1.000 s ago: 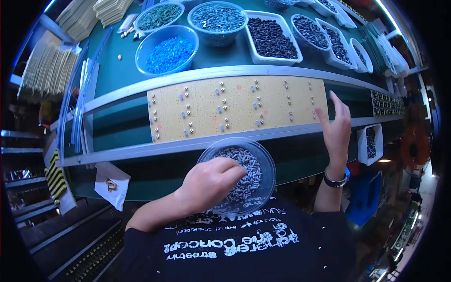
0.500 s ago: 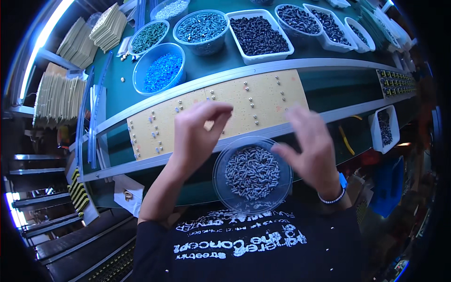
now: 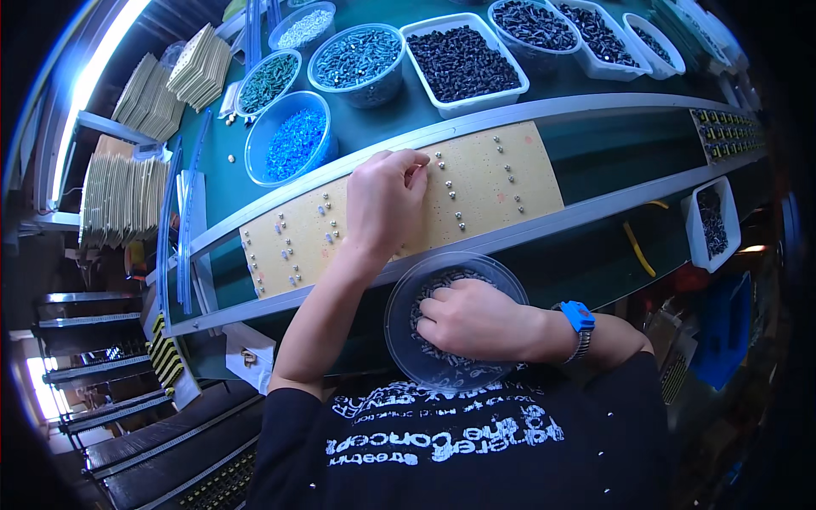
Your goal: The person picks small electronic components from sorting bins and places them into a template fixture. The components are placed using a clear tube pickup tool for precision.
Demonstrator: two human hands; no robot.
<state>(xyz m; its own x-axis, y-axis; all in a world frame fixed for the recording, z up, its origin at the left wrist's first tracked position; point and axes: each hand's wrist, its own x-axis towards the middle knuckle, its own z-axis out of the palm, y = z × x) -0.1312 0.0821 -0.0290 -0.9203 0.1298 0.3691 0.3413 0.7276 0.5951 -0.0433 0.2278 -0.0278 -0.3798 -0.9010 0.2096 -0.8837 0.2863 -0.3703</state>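
Observation:
My left hand (image 3: 384, 200) hovers over tan circuit boards (image 3: 489, 183) laid along a metal-edged rail. Its thumb and forefinger are pinched close to the board surface, and whatever they hold is hidden. Small silvery round parts (image 3: 450, 195) stand in rows on the boards, some with pale bluish pieces (image 3: 322, 210) beside them. Below the rail, my right hand (image 3: 467, 319) reaches into a clear round bowl (image 3: 399, 353). Its fingers are curled down among small grey cylindrical components (image 3: 455, 357), and the fingertips are out of sight. A blue wrist strap (image 3: 578, 315) circles my right wrist.
Behind the rail stand tubs of parts: blue (image 3: 296, 144), teal (image 3: 357, 58), green (image 3: 268, 83) and black (image 3: 466, 64). Stacked boards (image 3: 123, 200) are at the left. Yellow-handled pliers (image 3: 637, 249) lie right of the bowl, near a white tray (image 3: 712, 225). Populated boards (image 3: 727, 136) sit at the rail's right end.
My right hand has come down and left from above the bowl's right side into the grey components. My left hand has shifted right and farther up over the boards, its fingers pinched.

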